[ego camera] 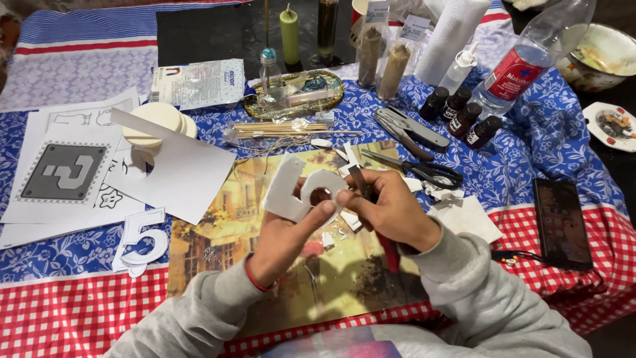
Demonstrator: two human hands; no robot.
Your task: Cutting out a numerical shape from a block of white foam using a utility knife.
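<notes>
The left hand (281,242) held a white foam cutout (301,192) shaped like a numeral, thumb pressed on its lower edge, the other fingers hidden behind it. The cutout was lifted above a painted street picture (218,219) that lay flat on the table. The right hand (391,209) was closed round a slim tool (361,185); its tip met the cutout near the round hole, but the working end was too small to make out, and the lower shaft was lost behind the palm. Something red (391,255) showed under the right wrist; whether it belonged to the tool could not be told. A red band (255,278) circled the left wrist. Both sleeves were grey.

Small white scraps (331,238) lay on the picture below the hands. To the left sat a white numeral cutout (140,246), printed sheets (63,172) and a folded white card (179,169) that partly hid a stack of pale discs (156,119). Behind the hands lay wooden sticks (285,127), an oval tray (295,93) with blurred contents, a folding tool (411,129) and black scissors (430,174). Four dark little bottles (460,116) stood near a clear bottle (530,56) cut off at the top edge. A green candle (289,34) and a paper roll (450,40) were also cropped above. A dark phone (562,222) rested on the right, well apart from the hands; a bowl (599,56) and small dish (613,126) ran off the right edge.
</notes>
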